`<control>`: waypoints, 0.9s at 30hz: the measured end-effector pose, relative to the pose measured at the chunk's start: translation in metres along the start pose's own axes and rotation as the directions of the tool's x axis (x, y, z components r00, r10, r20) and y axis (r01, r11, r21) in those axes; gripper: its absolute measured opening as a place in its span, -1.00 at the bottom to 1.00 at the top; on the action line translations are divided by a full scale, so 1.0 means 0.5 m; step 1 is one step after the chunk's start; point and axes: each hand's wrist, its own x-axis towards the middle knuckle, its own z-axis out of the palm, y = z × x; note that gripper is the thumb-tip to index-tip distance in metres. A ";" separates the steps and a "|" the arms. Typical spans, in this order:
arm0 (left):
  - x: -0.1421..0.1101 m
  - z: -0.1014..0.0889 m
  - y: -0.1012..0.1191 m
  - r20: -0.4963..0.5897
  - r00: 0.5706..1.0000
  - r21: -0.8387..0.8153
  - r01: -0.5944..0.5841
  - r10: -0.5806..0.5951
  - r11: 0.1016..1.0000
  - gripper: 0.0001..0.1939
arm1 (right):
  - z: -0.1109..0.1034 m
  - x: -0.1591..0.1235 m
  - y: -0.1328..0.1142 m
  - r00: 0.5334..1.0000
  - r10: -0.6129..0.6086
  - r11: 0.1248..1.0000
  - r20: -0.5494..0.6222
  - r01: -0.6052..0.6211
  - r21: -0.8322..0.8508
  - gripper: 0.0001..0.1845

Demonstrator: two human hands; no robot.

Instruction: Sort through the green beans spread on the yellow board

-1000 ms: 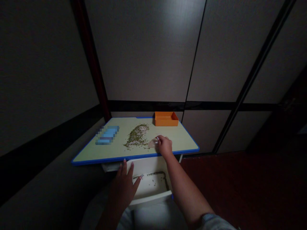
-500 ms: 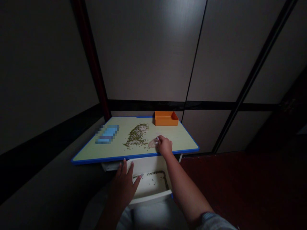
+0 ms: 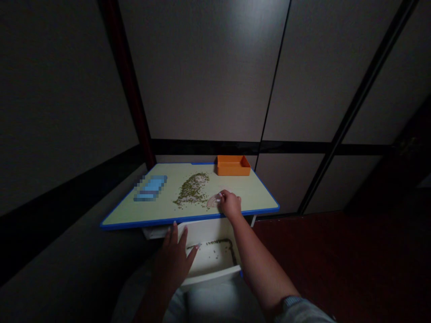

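Note:
A pile of small green beans (image 3: 192,191) lies spread on a pale table with a blue rim (image 3: 141,223). My right hand (image 3: 230,205) rests on the table near its front edge, fingers closed on a small clear plastic scoop (image 3: 213,201) at the right end of the pile. My left hand (image 3: 174,258) holds the left rim of a white tray (image 3: 210,278) below the table's front edge, thumb inside, fingers along the outer side. Several green beans lie in that tray.
An orange box (image 3: 233,165) stands at the table's back right. A blurred blue object (image 3: 150,188) lies at the table's left. Grey wall panels rise behind and to the left. Dark red floor lies to the right.

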 end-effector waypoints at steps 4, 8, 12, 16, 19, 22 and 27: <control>-0.001 0.007 -0.001 -0.019 1.000 -0.004 0.001 -0.002 1.000 -0.38 | 0.006 0.003 0.001 1.000 0.009 1.000 0.001 -0.009 -0.007 -0.72; -0.001 0.006 -0.001 -0.018 1.000 -0.012 0.006 -0.006 1.000 -0.38 | 0.010 0.003 0.001 1.000 -0.018 1.000 -0.013 0.018 0.009 -0.73; -0.001 0.000 0.002 -0.001 1.000 -0.001 0.008 -0.008 1.000 -0.38 | 0.008 0.001 -0.001 0.999 -0.040 0.999 -0.014 0.040 -0.005 -0.71; -0.001 -0.004 0.004 0.013 1.000 0.022 0.014 -0.014 1.000 -0.38 | 0.002 -0.001 -0.002 0.999 -0.035 0.999 -0.008 0.035 -0.016 -0.70; 0.000 -0.005 0.003 0.006 1.000 0.028 0.003 -0.003 1.000 -0.37 | -0.001 -0.001 -0.002 0.999 -0.036 0.999 -0.004 0.036 -0.014 -0.69; 0.000 -0.006 0.004 0.028 1.000 0.028 0.007 -0.007 1.000 -0.37 | -0.001 0.000 0.001 0.999 -0.041 0.999 0.006 0.041 -0.010 -0.69; 0.001 -0.009 0.006 0.050 0.999 0.036 0.012 -0.014 0.999 -0.36 | 0.000 0.001 0.002 0.999 -0.029 1.000 0.018 0.029 0.008 -0.70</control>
